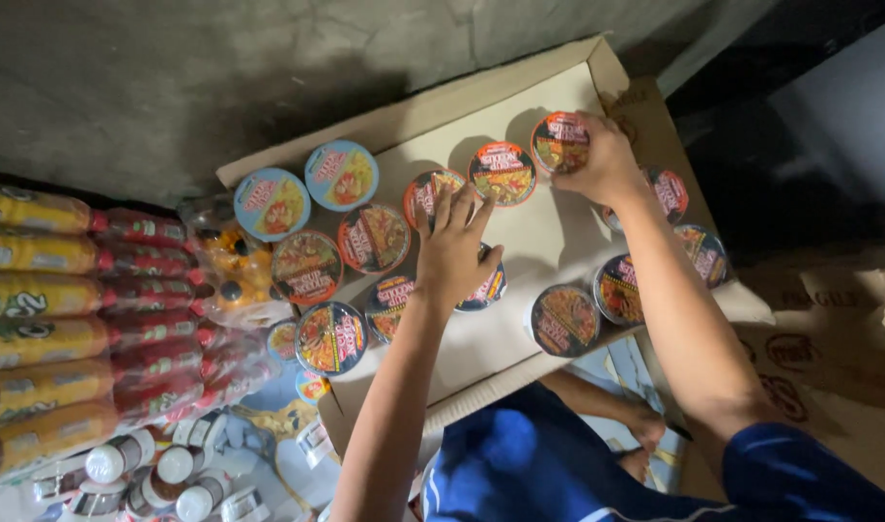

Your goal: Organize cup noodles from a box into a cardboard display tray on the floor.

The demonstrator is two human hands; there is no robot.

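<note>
Arranging noodle cups on cardboard tray (558,232) | left hand (454,253) flat, fingers spread over dark cup (488,288) mid-tray | right hand (605,159) grips red cup (558,141) at far edge | risk: sleeve or wrist could topple neighbouring cups (655,193), tightly packed.

Round-lidded noodle cups (501,174) on cardboard tray (549,237); wrapped bottle packs (46,319) left.
</note>
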